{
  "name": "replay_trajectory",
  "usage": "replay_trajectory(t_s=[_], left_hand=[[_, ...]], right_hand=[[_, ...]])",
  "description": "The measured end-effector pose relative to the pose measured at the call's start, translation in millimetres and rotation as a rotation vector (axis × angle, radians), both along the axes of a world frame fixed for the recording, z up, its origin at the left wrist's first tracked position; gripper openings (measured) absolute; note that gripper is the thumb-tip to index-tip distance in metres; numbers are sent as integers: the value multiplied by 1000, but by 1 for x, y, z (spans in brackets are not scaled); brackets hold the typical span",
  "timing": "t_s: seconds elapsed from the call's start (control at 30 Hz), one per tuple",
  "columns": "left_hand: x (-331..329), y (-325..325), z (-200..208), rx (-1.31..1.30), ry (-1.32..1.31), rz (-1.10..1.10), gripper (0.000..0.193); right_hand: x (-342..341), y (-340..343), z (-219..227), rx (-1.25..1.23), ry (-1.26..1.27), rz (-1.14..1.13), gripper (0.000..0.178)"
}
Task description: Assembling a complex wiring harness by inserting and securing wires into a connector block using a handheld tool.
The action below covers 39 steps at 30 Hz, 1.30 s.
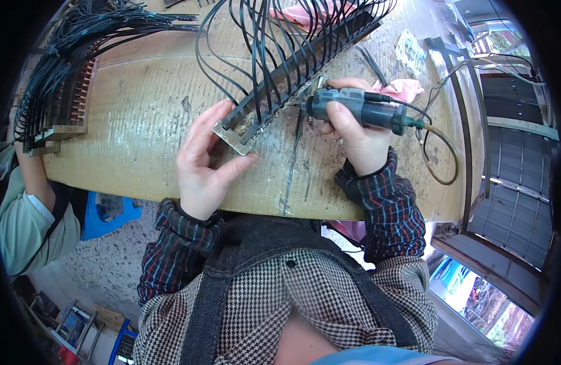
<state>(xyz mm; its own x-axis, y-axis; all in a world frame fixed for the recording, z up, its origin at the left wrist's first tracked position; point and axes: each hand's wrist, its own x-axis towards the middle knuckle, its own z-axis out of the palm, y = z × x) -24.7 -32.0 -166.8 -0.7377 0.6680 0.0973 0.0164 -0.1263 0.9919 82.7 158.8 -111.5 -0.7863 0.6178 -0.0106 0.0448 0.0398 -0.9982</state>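
Note:
My left hand (pixel 201 173) is closed round the near end of a long metal channel bar (pixel 239 145), thumb on one side and fingers on the other. The bar slants away to the upper right across the table. Many thin black wires (pixel 256 45) rise from it in loops. In my right hand (pixel 364 143) lies a dark green electric screwdriver (pixel 381 115), held sideways with its nose toward the bar. Its thin tip reaches to the bar's edge among the wires; whether it touches a screw I cannot tell. A cord leaves the tool's rear end and curls down over the table.
A second wired block (pixel 74 97) with copper-coloured pins stands at the left, under a thick bundle of black wires (pixel 92 27). Pink cloths (pixel 405 90) lie beyond the screwdriver and behind the bar. Another person's sleeve (pixel 40 222) is at the left, near a blue stool (pixel 107 213).

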Motion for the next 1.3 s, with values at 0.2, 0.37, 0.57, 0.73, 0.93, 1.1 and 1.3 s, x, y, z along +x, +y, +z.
replay_trajectory(t_s=[0.2,0.37,0.57,0.73,0.93,1.1,1.3], left_hand=[[1,1,0,-8,10,-2,68],[2,1,1,-9,-30,-5,67],[2,1,1,0,5,-1,68],[1,2,-1,9,9,-5,68],[1,1,0,18,-9,-5,68],[2,0,-2,-1,-42,-11,68],[3,2,1,1,-27,-12,68]], right_hand=[[1,1,-3,8,3,23,28],[0,2,-6,33,-1,35,28],[1,6,-13,138,24,52,28],[0,5,-12,105,3,54,28],[0,4,-4,35,-6,44,28],[2,4,0,-88,-58,28,30],[2,4,-15,159,10,67,31]])
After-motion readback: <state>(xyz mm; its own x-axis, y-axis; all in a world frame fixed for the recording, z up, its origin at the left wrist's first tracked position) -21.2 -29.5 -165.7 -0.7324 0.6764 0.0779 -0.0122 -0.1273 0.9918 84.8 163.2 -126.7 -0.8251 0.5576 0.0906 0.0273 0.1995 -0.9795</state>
